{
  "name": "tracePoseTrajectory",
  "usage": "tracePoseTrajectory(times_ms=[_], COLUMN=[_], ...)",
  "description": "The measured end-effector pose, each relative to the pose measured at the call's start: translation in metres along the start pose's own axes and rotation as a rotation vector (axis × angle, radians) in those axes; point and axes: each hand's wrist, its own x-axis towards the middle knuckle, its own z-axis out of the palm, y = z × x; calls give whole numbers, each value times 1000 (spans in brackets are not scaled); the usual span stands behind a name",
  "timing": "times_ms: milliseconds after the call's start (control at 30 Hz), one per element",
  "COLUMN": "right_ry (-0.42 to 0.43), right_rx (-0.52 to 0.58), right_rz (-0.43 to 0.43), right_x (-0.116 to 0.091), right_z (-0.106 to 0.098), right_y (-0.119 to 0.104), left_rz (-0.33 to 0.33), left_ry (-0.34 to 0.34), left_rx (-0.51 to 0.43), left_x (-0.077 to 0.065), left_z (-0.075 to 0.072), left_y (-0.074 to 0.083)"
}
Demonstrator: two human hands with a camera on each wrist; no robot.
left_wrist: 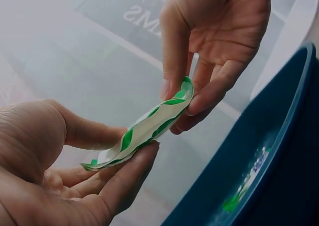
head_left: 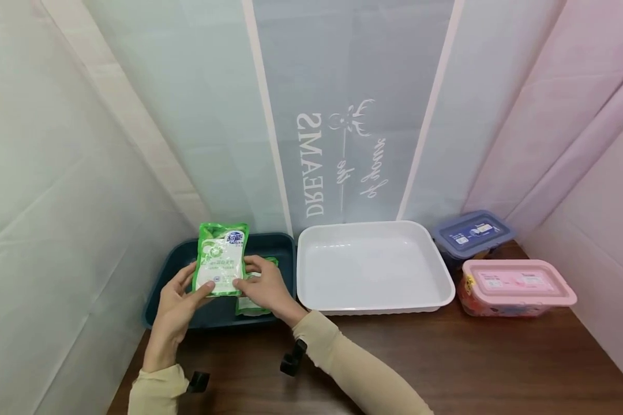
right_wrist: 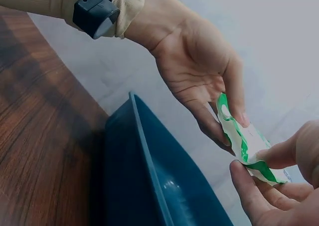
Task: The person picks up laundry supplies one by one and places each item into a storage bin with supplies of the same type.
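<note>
A green-and-white packet (head_left: 220, 259) with printed lettering is held upright, its face toward the head camera, over the dark teal tray (head_left: 215, 320). My left hand (head_left: 173, 308) pinches its lower left edge, thumb in front and fingers behind. On the opposite edge my right hand (head_left: 270, 288) pinches it the same way. Seen end-on in the left wrist view, the packet (left_wrist: 154, 123) is thin and slightly bent between both hands. Inside the tray lies a second green-and-white packet (head_left: 250, 306), partly hidden by the right hand.
Right of the teal tray stands a white tray (head_left: 374, 268), side by side with it. Farther right are a blue-lidded box (head_left: 472, 233) and a pink-lidded box (head_left: 519, 282). All stand on a dark wooden table (head_left: 472, 357) with fabric walls (head_left: 342, 69) around it.
</note>
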Motion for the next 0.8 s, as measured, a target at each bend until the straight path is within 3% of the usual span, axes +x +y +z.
tracePoseTrajectory(times_ms=[333,800], right_ry=[-26,-40], right_rx=[-52,-186], right_rz=[-15,67], right_x=[12,23], right_z=[20,35], right_y=[17,37], left_rz=[-69,-145], left_ry=[20,34], left_rx=[213,459], left_x=[6,13], left_z=[-16,-26], left_y=[-15,-32])
